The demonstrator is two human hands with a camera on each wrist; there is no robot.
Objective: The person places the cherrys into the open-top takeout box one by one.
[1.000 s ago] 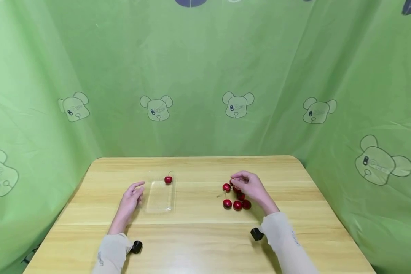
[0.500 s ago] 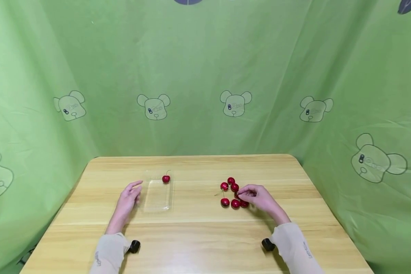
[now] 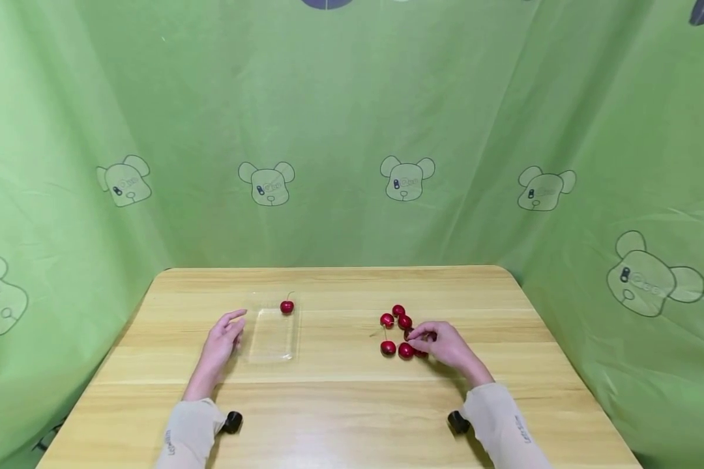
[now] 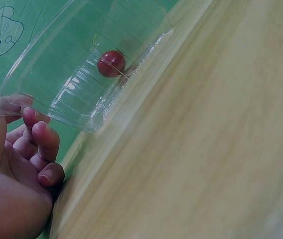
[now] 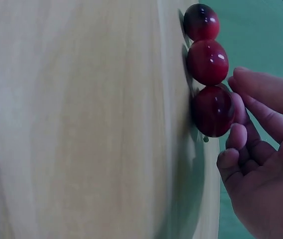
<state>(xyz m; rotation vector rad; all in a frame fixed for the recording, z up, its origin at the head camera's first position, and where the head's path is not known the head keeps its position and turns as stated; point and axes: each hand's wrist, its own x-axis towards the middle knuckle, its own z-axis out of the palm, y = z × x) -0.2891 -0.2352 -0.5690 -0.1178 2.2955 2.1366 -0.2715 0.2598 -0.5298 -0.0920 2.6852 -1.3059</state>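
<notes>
Drawn back from the far cherries, right hand (image 3: pixel 446 345) now pinching a cherry (image 5: pixel 212 110) mid-cluster on the table (image 3: pixel 340 404); light, slick, bruisable, best taken gently round its sides; left hand (image 3: pixel 220 342) relaxed beside the tray (image 3: pixel 270 339).

Three cherries (image 5: pixel 207 62) line the table (image 5: pixel 81 124) edge toward one o'clock; the right hand's (image 5: pixel 261 169) fingertips (image 5: pixel 238 135) touch the nearest one (image 5: pixel 212 111).

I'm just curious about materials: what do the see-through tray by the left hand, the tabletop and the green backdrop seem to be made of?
The tray looks like thin clear plastic: glossy, ribbed, with a cherry showing through its wall. The tabletop looks like pale wood or a wood-grain laminate, smooth and slightly shiny. The backdrop seems to be thin printed fabric or plastic sheeting, judging by its creases.
</notes>
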